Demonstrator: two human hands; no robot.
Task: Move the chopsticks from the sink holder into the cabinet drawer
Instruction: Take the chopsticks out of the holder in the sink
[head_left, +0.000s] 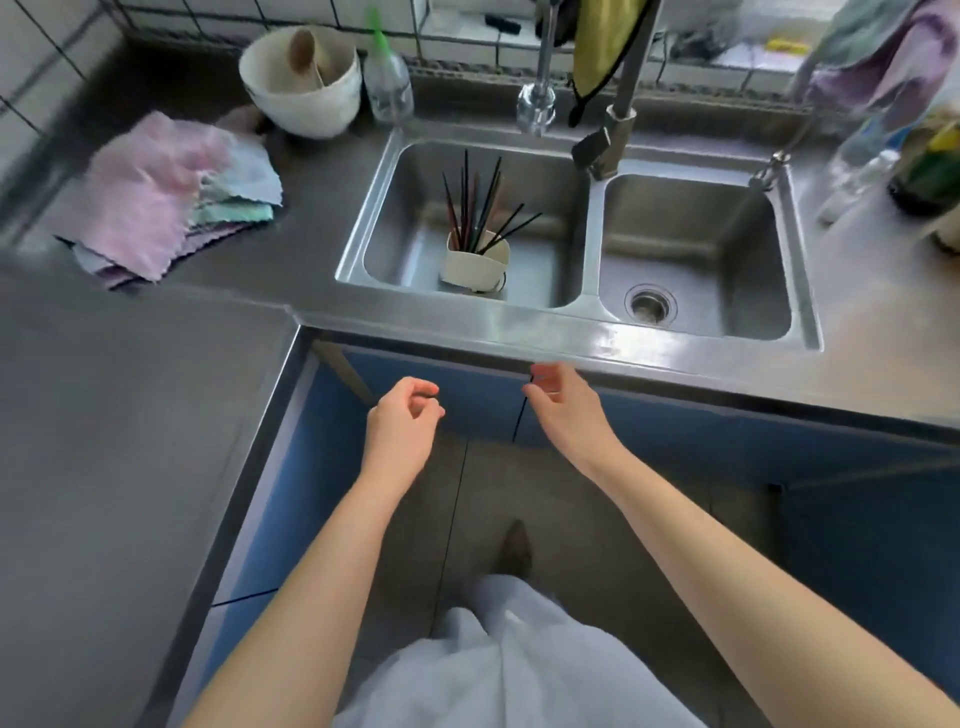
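Several dark and reddish chopsticks (480, 208) stand upright in a cream holder (475, 265) inside the left basin of the steel double sink (363, 208). Both of my hands hang below the counter's front edge, in front of the blue cabinet fronts (467, 400). My left hand (402, 421) is loosely curled and holds nothing. My right hand (563, 400) is also loosely curled and empty, its fingertips close under the counter lip near the dark gap between two cabinet fronts. Neither hand touches the chopsticks. No open drawer is visible.
A pile of pink and green cloths (166, 197) lies on the counter at left. A cream bowl (301, 83) and a clear bottle (387, 83) stand behind the sink. A faucet (608, 130) hangs over the divider. Bottles (883, 166) crowd the right counter.
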